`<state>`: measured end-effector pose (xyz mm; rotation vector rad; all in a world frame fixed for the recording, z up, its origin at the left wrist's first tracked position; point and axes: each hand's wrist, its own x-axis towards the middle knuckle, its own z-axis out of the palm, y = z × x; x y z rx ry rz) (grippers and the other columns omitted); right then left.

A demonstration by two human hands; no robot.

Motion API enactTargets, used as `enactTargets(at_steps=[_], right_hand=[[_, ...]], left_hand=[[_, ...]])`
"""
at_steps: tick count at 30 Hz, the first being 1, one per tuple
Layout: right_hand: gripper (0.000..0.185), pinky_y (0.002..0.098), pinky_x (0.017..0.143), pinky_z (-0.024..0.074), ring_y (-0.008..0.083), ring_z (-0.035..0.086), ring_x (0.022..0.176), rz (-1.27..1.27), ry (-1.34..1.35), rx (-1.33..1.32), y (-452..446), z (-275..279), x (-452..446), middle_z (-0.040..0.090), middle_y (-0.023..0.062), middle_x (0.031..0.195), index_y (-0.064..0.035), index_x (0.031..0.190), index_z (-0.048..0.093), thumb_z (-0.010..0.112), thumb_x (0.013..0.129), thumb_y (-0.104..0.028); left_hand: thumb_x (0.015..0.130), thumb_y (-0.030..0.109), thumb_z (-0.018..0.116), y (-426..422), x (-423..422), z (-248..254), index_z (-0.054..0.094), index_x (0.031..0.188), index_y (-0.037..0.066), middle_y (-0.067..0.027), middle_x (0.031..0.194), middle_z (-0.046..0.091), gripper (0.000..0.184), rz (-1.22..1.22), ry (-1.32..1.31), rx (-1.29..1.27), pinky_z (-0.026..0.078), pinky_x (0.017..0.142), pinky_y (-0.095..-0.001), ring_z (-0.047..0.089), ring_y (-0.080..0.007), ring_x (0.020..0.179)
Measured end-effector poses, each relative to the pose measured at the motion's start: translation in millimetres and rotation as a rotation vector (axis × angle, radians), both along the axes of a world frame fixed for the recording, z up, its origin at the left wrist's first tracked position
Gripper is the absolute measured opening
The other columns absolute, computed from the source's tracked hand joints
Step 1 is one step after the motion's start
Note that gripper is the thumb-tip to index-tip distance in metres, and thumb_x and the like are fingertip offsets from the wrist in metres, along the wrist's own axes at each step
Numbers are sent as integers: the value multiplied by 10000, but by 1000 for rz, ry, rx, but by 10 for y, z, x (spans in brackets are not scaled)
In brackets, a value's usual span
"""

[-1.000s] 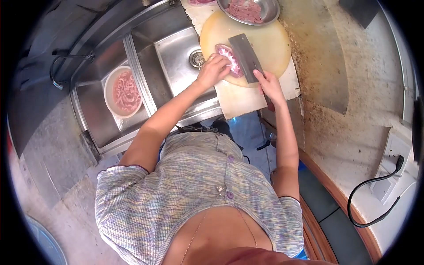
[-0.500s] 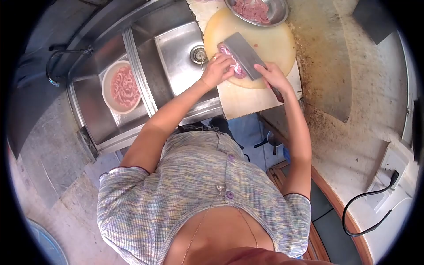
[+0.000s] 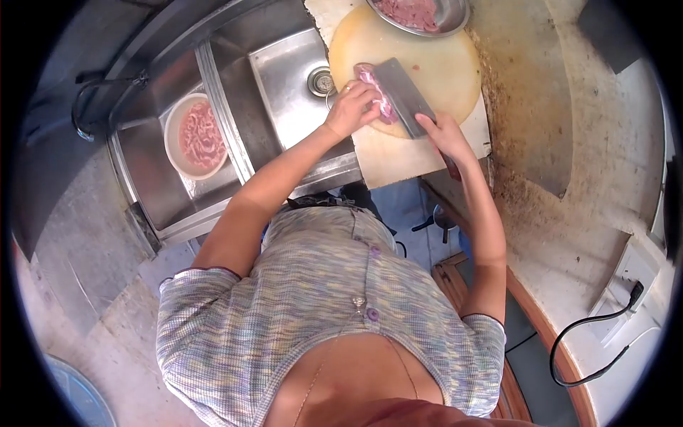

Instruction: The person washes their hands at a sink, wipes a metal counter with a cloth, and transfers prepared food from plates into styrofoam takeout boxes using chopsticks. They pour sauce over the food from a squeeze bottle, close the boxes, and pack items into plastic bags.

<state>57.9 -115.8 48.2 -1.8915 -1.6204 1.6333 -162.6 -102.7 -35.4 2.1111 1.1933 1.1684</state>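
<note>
A strip of raw meat (image 3: 386, 107), pink with white fat, lies on the round yellowish cutting board (image 3: 455, 78). My left hand (image 3: 353, 108) presses on it from the left with curled fingers. In my right hand (image 3: 445, 135) is a cleaver (image 3: 402, 96), gripped by its dark handle, with the thumb against the blade. The broad blade lies along the right side of the meat, close to my left fingertips. Whether its edge is in the meat I cannot tell.
A metal bowl (image 3: 455, 20) of cut meat stands at the board's far edge. Left is a double steel sink (image 3: 267, 92); its left basin holds a white bowl (image 3: 173, 146) of meat strips in liquid. A black cable (image 3: 555, 349) hangs at the right.
The cleaver's blade has shifted slightly to the right and now shows a gap or wider angle beside the meat. My left hand keeps its hold. The whole view has moved a little.
</note>
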Motion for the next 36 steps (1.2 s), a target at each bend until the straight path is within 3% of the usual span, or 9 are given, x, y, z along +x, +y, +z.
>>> enactTargets(at_steps=[5,11,14,20,25,30,36], right_hand=[[372,291,351,356,132,452,358,64,-30,43,430,-106,-297,478,59,479,37,770,588,502,856,-314],[401,293,364,371,141,491,376,-22,34,-38,-142,19,-4,482,66,468,42,675,569,507,852,-313],[410,296,368,376,146,500,382,35,-59,150,-148,-45,-58,476,68,454,42,656,559,505,855,-312],[400,309,352,367,147,480,364,49,-7,45,216,-203,-223,460,59,439,43,695,559,496,860,-316],[392,299,325,341,143,455,340,-123,83,-10,-408,26,-100,451,48,437,38,723,560,489,866,-320],[384,295,328,348,144,456,335,-55,-11,44,-107,-72,-199,461,50,439,48,760,561,490,866,-313],[414,313,334,359,152,462,330,-92,83,4,-153,-138,-203,458,62,429,45,650,532,488,865,-306]], left_hand=[[664,69,631,-1,-11,-36,589,807,60,-69,845,567,150,-11,-16,8,433,753,-324,518,-251,820],[658,69,632,-11,-28,-40,586,804,56,-70,850,569,154,-26,-4,14,437,747,-325,520,-253,820],[656,67,630,-15,-25,-37,585,799,53,-69,852,570,150,-11,-12,12,438,745,-324,521,-254,818],[656,58,624,-11,-36,-31,583,791,50,-75,846,566,142,-23,-10,12,437,742,-326,521,-258,812],[657,58,623,0,-38,-44,584,791,49,-73,839,563,139,-66,-29,21,438,739,-325,520,-258,805],[642,55,622,39,-29,-81,589,792,68,-52,841,566,154,-21,-9,40,447,732,-323,518,-244,806],[645,62,625,-7,-22,-70,591,786,72,-49,831,564,146,-35,-3,41,451,716,-323,519,-242,803]])
